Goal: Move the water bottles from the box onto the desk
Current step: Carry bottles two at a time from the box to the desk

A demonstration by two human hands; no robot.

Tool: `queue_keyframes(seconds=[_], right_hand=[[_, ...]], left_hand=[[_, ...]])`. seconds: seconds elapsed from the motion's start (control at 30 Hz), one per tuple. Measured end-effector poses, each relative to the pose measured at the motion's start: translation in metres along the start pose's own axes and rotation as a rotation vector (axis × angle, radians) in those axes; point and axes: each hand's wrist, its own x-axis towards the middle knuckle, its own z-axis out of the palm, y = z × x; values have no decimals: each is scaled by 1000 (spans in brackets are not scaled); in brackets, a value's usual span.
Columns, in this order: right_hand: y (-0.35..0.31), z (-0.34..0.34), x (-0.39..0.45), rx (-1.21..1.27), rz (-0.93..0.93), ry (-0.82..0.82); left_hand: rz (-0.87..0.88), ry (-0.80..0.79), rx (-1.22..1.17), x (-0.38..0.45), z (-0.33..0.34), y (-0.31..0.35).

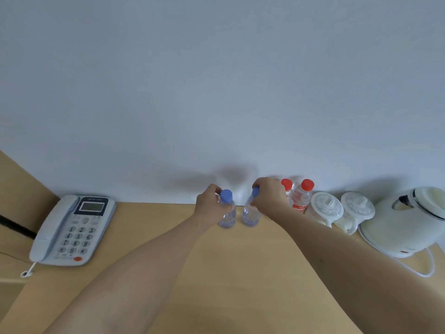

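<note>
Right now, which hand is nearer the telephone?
Left. The left hand grips a blue-capped bottle at mid-desk, to the right of the telephone. The right hand holds the second blue-capped bottle, farther right still.

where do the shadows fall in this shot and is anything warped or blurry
Head view: soft shadows of the hands fall on the wall just above the left hand and right hand, so the light comes from behind the person. Wide-angle bend: the desk edge curves, and the kettle looks stretched. The phone digits are readable but soft.
</note>
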Motion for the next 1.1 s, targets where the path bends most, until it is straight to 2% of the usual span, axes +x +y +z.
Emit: queue_keyframes(seconds=[0.23, 0.57, 0.73, 0.93, 1.1], right_hand=[[3, 2, 3, 56, -28, 64], [5, 5, 10, 80, -35, 105], [2, 6, 10, 93, -23, 114], [-6, -2, 4, 71, 63, 85], [-17, -22, -15, 34, 73, 179]], left_hand=[[142, 24, 30, 17, 14, 11], [189, 93, 4, 30, 23, 16], [222, 69, 25, 29, 19, 14], [362, 29, 117, 23, 0, 29], [501, -16, 212, 17, -16, 56]])
